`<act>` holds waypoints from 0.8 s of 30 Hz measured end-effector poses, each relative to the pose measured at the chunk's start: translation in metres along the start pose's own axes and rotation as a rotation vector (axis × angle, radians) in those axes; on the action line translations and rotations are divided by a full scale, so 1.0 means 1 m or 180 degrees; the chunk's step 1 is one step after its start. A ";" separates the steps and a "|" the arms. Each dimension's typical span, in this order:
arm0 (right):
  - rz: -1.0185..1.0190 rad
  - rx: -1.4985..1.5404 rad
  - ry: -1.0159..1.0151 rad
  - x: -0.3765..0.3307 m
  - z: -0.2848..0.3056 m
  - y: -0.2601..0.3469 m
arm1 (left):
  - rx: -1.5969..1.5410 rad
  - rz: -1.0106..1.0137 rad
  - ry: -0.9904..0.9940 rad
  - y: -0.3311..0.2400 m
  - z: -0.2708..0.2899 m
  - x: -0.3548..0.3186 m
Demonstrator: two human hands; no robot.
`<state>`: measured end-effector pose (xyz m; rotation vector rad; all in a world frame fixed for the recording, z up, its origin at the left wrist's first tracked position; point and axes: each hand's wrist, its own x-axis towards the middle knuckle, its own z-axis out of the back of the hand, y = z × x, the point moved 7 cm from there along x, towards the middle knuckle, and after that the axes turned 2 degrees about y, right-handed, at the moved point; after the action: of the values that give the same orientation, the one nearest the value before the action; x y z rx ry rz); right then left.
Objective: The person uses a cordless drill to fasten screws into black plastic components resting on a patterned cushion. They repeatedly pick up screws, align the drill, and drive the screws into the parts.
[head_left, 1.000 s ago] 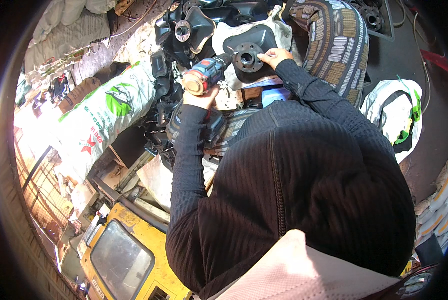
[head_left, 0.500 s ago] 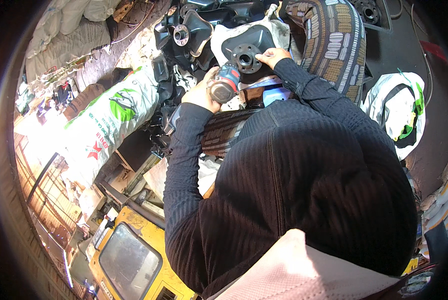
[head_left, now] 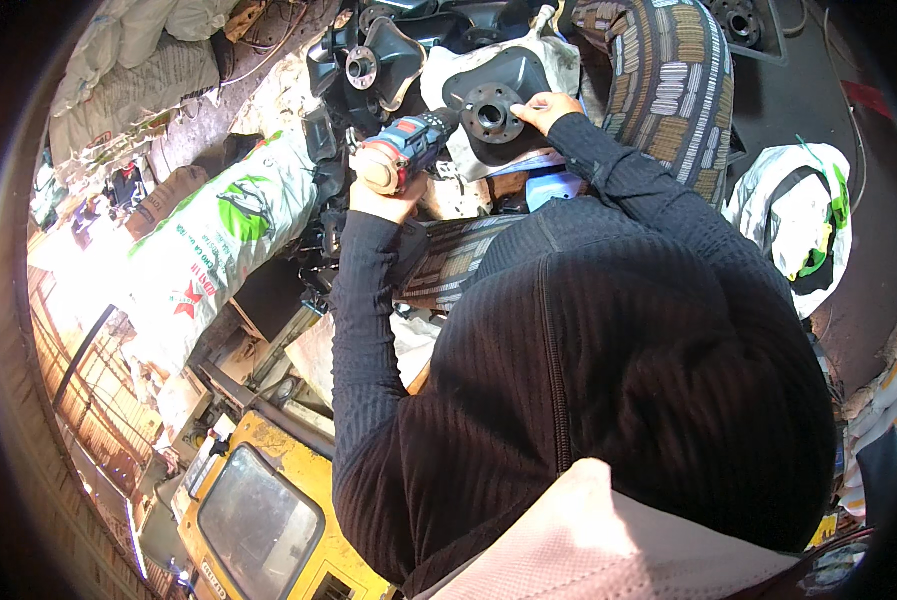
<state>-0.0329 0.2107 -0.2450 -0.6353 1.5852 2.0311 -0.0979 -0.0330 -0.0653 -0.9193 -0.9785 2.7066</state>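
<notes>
A blue and red cordless drill (head_left: pixel 421 137) is in my left hand (head_left: pixel 389 203), its fingers closed around the grip. The drill's dark chuck points right, a short way left of a round dark flange (head_left: pixel 492 113) with a centre hole and several bolt holes. That flange sits on a black, flared housing (head_left: pixel 519 70), which lies over white sheeting. At the flange's right rim, my right hand (head_left: pixel 551 112) is closed in a pinch. Whether a small piece is between those fingertips cannot be seen.
More black flanged housings (head_left: pixel 389 62) are heaped at the back. A patterned padded cushion (head_left: pixel 669 90) curves along the right. There is a white bag (head_left: pixel 804 225) farther right. A long white and green sack (head_left: pixel 239 215) lies left, above a yellow machine (head_left: pixel 269 500).
My left hand has drawn the drill left, away from the flange, and turned it so its side shows. The right hand has stayed at the flange's rim.
</notes>
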 end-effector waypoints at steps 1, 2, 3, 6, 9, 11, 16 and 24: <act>0.0004 -0.0002 -0.0017 0.000 0.000 0.000 | -0.0049 -0.0165 0.0003 -0.003 -0.002 0.001; 0.0007 0.0000 -0.0033 0.000 0.000 0.000 | -0.0127 -0.0341 0.0031 -0.006 -0.003 0.001; 0.0008 0.0000 -0.0039 0.000 0.000 0.000 | 0.0029 -0.0061 0.0035 0.000 -0.003 0.001; 0.0054 0.0053 -0.0152 -0.001 0.001 0.001 | 0.0267 0.0468 0.0103 0.010 -0.004 0.001; -0.0022 -0.0013 -0.0079 0.000 0.000 -0.001 | 0.0242 0.0407 0.0092 0.007 -0.005 0.003; -0.0048 0.0018 0.0001 0.000 -0.001 -0.001 | 0.0270 0.0389 -0.0003 0.005 -0.006 0.004; -0.0098 0.0043 0.0017 0.000 -0.001 -0.001 | 0.0426 0.0162 -0.0016 0.001 -0.009 0.002; -0.0056 0.0116 0.0001 -0.003 0.002 0.002 | 0.0347 0.0348 0.0076 0.005 -0.008 0.016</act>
<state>-0.0319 0.2114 -0.2410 -0.6340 1.6076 1.9851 -0.1052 -0.0277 -0.0814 -1.0101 -0.7896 2.7991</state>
